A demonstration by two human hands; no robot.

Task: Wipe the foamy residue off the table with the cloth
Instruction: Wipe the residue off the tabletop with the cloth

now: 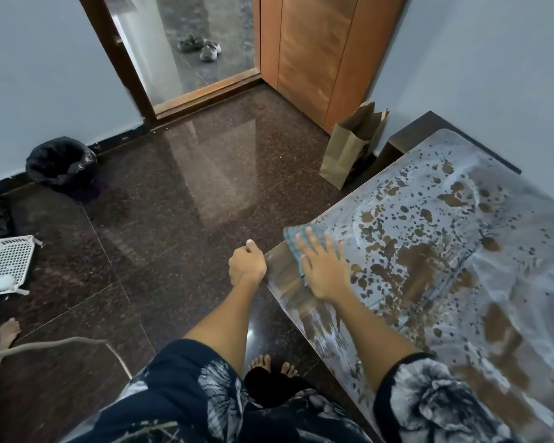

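My right hand presses flat, fingers straight, on the cloth at the table near-left corner; cloth's long axis runs along the left edge. Foam covers the top. Left hand curled, empty, just off that corner.

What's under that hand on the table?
The right hand presses flat on a grey-blue cloth at the foam-streaked table's edge. The tabletop beneath the cloth is hidden.

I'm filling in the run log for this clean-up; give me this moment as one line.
phase: wiping | right hand: pressed flat on cloth at table corner | left hand: curled at table edge | foam: mostly remaining
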